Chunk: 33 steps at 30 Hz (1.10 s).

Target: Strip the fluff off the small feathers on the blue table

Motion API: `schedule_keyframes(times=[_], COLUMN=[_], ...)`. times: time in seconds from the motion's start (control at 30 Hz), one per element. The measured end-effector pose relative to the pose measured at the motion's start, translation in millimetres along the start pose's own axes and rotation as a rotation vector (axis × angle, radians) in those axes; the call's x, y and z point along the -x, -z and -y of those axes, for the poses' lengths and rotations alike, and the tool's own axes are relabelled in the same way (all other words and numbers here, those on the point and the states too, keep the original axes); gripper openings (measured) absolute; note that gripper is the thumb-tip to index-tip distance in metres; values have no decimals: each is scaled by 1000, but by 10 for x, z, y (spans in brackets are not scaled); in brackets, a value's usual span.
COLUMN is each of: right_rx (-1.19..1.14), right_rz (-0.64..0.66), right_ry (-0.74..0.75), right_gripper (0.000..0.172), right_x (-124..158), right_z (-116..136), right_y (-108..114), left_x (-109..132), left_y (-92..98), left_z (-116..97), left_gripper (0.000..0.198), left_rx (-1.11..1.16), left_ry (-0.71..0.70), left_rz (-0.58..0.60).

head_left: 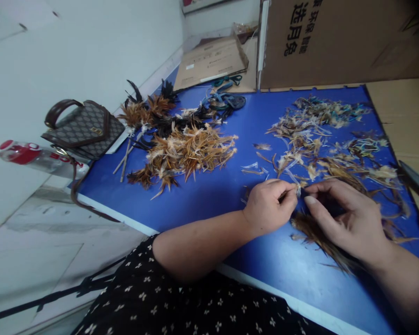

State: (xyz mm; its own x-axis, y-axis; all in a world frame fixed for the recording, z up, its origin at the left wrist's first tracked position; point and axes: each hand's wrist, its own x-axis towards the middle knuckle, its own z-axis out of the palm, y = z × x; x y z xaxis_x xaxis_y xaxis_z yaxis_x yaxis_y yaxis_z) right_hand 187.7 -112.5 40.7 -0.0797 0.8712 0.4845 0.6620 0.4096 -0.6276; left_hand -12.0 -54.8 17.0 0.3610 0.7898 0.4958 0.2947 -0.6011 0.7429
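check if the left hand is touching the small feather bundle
Touching. The head view shows the left hand pinching the small feather bundle at its pale quill end between thumb and forefinger.

A patterned handbag (82,130) lies at the left edge of the blue table (209,195) beside a red-labelled bottle (35,156), while a big cardboard box (342,42) and a flat carton (211,60) are at its far side.

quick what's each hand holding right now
left hand: fingers pinched shut on the feather tuft
right hand: pinching the same feather tuft, brown feathers under its palm
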Motion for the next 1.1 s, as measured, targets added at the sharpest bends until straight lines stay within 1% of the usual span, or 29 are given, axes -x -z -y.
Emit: schedule_keyframes(times=[0.1,0.17,0.27,0.33,0.47,0.53,0.57,0.63,0.73,0.8,0.9,1.0,1.1], right_rx=[-56,-89,-87,-81,-82,-70,-63,-40,0,3,-42,-79,-85], right_rz=[48,67,62,71,186,222,230,244,267,269,241,185,140], right_ry=[5,-5,-14,15,123,149,156,170,200,219,219,161,105], right_gripper=[8,11,11,10,13,14,14,14,15,18,19,25,26], right_x=[-17,-25,-31,-32,-30,-26,-23,-18,-13,-15,-28,-47,-59], right_z=[9,4,-21,-35,-38,-37,-38,-40,-21,10,66,103,106], right_y=[-28,-40,-34,-21,-10,-13,-15,-16,-18,-23,-32,-27,-15], left_x=[10,10,-11,-37,-83,-89,-90,-88,-93,-105,-136,-170,-170], left_y=[-11,-12,4,13,-10,-21,-19,2,60,89,99,87,59], left_z=[16,8,-35,-59,-44,-27,-24,-36,-68,-69,-26,27,46], left_gripper=[16,19,20,20,30,37,40,43,38,35,34,42,48], left_rx=[20,54,168,288,556,609,604,548,456,441,525,675,795], left_ry=[-31,-41,-3,82,341,437,464,477,450,440,478,547,532], left_rz=[88,140,150,130,104,99,92,67,21,9,3,82,145])
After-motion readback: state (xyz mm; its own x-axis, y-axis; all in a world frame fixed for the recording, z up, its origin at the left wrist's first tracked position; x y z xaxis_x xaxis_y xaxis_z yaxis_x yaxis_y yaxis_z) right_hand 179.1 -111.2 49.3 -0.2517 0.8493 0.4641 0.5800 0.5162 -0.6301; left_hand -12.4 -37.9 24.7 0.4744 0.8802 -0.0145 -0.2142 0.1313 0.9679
